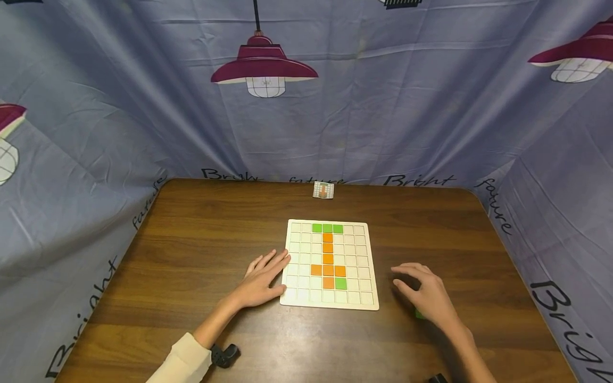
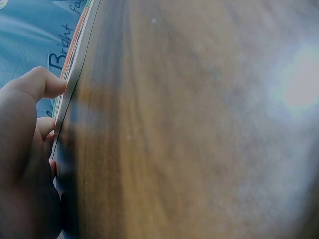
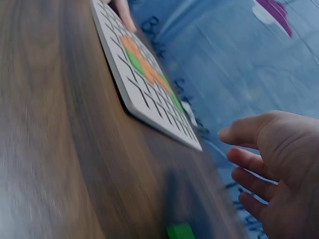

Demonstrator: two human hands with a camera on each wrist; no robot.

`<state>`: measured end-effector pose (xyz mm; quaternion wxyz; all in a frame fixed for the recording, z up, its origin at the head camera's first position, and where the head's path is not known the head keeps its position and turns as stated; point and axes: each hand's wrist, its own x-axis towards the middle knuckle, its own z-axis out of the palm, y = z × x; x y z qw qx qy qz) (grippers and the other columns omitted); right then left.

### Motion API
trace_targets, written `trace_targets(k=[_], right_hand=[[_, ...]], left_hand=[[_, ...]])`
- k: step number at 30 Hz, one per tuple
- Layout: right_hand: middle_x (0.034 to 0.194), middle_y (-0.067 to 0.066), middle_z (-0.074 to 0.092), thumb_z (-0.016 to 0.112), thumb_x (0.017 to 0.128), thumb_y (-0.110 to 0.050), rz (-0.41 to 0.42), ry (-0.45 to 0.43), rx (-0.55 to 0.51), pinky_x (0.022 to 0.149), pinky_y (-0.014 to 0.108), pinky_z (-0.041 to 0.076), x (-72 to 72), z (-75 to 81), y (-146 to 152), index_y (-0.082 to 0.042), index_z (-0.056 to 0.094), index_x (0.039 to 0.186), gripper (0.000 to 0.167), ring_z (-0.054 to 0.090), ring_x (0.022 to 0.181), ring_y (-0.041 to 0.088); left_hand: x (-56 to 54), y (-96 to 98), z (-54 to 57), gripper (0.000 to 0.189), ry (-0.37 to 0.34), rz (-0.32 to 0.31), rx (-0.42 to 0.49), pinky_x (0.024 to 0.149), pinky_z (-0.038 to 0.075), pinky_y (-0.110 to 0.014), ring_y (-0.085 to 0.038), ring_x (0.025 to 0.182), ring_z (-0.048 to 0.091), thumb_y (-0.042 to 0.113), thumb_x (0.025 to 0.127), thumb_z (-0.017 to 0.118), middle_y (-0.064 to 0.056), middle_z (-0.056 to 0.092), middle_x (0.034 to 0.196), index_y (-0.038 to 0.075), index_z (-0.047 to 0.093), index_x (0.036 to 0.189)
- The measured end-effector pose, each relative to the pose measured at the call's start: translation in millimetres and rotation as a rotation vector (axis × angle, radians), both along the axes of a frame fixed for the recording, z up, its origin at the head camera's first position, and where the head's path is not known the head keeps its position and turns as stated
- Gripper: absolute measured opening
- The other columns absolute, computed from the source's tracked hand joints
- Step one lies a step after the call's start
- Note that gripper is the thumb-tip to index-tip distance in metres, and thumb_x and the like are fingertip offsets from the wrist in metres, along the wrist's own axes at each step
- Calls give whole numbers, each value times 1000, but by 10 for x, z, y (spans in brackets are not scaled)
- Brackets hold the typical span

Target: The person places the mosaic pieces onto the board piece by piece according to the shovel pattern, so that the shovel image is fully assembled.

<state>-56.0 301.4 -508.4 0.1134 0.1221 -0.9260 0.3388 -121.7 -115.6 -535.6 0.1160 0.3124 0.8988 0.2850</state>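
I see left hand (image 1: 261, 284), fingers straight, touching board (image 1: 356, 266) at left; right hand (image 1: 426, 292), fingers relaxed and empty, near green block (image 3: 180, 232).

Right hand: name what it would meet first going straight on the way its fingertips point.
Likely the right edge of the white gridded board, though the height of the right hand is unclear; it might pass above.
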Motion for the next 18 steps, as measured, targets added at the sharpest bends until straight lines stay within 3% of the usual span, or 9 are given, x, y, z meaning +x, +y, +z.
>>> trace_targets(k=[18], right_hand=[[127, 21, 62, 76, 90, -20, -203, -188, -10, 92, 67, 38, 339, -77, 707, -4, 69, 122, 37, 52, 119, 49]], left_hand=[[-11, 13, -22, 73, -10, 6, -3, 115, 5, -59, -31, 151, 12, 33, 94, 55, -5, 22, 164, 10, 29, 158]])
